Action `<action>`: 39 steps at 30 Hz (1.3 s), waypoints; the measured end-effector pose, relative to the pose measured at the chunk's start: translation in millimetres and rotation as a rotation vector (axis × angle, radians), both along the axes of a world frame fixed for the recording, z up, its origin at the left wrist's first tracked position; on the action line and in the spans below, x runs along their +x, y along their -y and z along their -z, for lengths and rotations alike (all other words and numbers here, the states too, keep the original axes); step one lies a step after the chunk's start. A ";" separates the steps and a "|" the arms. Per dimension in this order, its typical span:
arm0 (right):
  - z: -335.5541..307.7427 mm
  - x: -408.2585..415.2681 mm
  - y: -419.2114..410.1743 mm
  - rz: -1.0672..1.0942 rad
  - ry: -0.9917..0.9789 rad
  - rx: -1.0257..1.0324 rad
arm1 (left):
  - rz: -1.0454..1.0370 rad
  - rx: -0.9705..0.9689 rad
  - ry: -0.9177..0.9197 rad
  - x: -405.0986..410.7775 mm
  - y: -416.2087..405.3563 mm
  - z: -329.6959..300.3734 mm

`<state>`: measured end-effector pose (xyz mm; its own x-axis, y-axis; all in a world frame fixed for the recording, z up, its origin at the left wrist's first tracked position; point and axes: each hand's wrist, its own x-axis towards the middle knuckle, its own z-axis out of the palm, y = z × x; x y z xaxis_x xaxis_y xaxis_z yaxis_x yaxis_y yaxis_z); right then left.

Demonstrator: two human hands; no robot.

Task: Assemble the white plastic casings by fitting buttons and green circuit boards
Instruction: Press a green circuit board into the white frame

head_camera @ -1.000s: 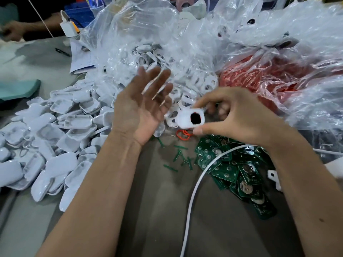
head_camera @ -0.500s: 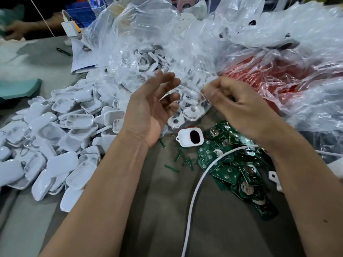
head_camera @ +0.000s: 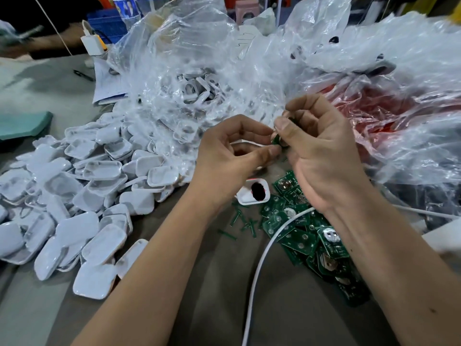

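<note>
Both my hands pinch one small green circuit board [head_camera: 276, 141] above the lone white casing [head_camera: 253, 194].

My left hand [head_camera: 224, 161] nips the board's near edge between thumb and forefinger; my right hand [head_camera: 321, 156] clamps its other side, fingers curled. The casing lies on the bench [head_camera: 212, 295] below them, dark hole up. Right of it sits the heap of green boards [head_camera: 304, 236], left the pile of white shells [head_camera: 74, 196], behind it the clear bags [head_camera: 199, 71].
</note>
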<state>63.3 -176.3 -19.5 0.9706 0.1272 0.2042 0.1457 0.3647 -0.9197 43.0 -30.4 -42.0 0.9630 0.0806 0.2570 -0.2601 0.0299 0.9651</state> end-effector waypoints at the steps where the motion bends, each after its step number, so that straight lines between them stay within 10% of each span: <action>1: -0.6 0.0 0.3 0.033 -0.007 -0.014 | -0.013 -0.020 0.004 -0.1 1.9 1.0; 39: 16.9 10.2 2.8 0.204 0.184 -0.458 | -0.220 -0.034 0.000 7.7 1.6 5.3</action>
